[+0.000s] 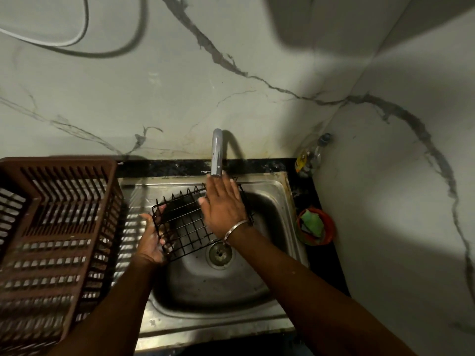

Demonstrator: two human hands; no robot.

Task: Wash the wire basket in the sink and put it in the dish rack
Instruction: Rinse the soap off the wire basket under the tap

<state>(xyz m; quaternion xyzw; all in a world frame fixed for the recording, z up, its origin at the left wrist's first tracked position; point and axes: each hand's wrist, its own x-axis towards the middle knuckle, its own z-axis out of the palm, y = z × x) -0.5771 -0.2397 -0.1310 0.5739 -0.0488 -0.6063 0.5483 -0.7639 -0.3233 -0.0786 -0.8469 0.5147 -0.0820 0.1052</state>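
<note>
Head view: black wire basket held tilted over the steel sink, centre of frame, just below the faucet. Left hand: grip grasping the basket's lower-left edge, fingers curled round the wire. Right hand: grip released, fingers straight, palm flat on the basket's upper-right part. Brown dish rack stands at frame left, beside the sink.

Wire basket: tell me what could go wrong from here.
1. Only the left hand grips the wire basket, at one edge, tilted over the sink; it could slip and drop.
2. The right hand lies flat across the wires, and its bangle might snag on them.
3. The faucet spout sits close above; lifting the basket may knock it.
</note>
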